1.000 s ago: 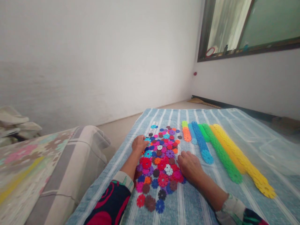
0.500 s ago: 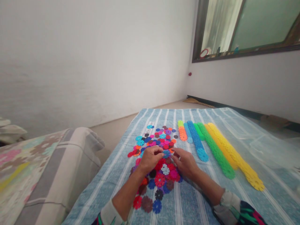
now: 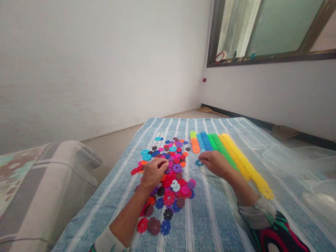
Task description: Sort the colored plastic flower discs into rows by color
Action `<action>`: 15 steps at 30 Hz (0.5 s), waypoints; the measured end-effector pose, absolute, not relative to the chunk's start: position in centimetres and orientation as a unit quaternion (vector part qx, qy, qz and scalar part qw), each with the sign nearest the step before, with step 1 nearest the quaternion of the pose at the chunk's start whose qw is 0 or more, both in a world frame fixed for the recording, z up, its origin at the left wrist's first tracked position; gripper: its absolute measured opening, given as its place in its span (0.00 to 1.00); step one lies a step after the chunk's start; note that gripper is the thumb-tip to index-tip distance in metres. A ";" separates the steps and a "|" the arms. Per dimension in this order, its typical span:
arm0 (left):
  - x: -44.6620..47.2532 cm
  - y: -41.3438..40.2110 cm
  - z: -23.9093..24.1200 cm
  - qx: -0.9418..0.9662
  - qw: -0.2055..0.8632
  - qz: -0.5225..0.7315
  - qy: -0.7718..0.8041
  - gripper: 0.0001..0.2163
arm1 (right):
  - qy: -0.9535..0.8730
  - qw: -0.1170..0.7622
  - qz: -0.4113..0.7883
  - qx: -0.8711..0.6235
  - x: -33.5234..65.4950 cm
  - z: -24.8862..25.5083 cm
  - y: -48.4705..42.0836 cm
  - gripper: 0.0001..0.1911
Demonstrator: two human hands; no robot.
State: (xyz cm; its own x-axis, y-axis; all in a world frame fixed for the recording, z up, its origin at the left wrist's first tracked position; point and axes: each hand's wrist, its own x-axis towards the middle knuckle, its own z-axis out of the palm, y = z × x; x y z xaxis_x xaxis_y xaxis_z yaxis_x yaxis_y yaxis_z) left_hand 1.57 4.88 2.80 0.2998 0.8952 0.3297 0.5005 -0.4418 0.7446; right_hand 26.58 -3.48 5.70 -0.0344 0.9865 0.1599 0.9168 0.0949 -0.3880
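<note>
My right hand [image 3: 215,163] pinches a blue flower-shaped plastic disc [image 3: 198,162] by its edge, just above the cloth and near the lower end of the sorted rows. Over the left side of a pile of mixed discs my left hand [image 3: 154,172] is closed, thumb and fingertips together; whatever they may hold is too small to make out. Under and around it lie red, purple, brown, black, blue and orange discs, with a pale disc [image 3: 175,186] on top. Overlapping discs form a yellow row [image 3: 244,161], a green row [image 3: 224,152], a blue row [image 3: 206,140] and a short orange row [image 3: 195,145].
A blue striped cloth [image 3: 110,196] covers the table. Clear plastic bags or boxes [image 3: 286,157] lie at the right edge. To the left stands a piece of furniture with a grey-and-white cover [image 3: 68,168]. A wall and a window [image 3: 278,28] are beyond.
My right hand has moved right, away from the pile, carrying the blue disc toward the rows. My left hand stays over the pile. The view has shifted slightly right.
</note>
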 end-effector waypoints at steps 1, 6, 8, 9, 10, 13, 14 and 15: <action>1.0 5.7 2.7 0.756 0.243 0.375 0.479 0.10 | -0.698 0.160 0.080 -0.693 27.5 6.2 -3.7 0.12; -2.1 9.1 1.7 0.724 0.141 0.366 0.567 0.11 | -0.642 0.041 0.073 -0.762 30.3 6.9 -4.3 0.13; -3.1 9.9 1.5 0.715 0.126 0.357 0.588 0.12 | -0.639 0.023 0.076 -0.765 30.8 6.6 -4.4 0.14; -3.4 10.2 1.4 0.711 0.124 0.353 0.596 0.12 | -0.639 0.016 0.078 -0.765 30.9 6.5 -4.4 0.14; -3.8 10.4 1.3 0.708 0.122 0.349 0.602 0.13 | -0.639 0.010 0.080 -0.765 31.0 6.4 -4.3 0.14; -4.6 11.0 1.0 0.699 0.117 0.339 0.619 0.13 | -0.640 0.001 0.085 -0.764 31.1 6.0 -4.2 0.14; -4.7 11.2 0.8 0.696 0.113 0.336 0.624 0.13 | -0.639 0.000 0.086 -0.764 31.2 5.9 -4.2 0.14; -4.9 11.4 0.7 0.694 0.109 0.331 0.630 0.12 | -0.638 0.000 0.087 -0.765 31.2 5.8 -4.2 0.13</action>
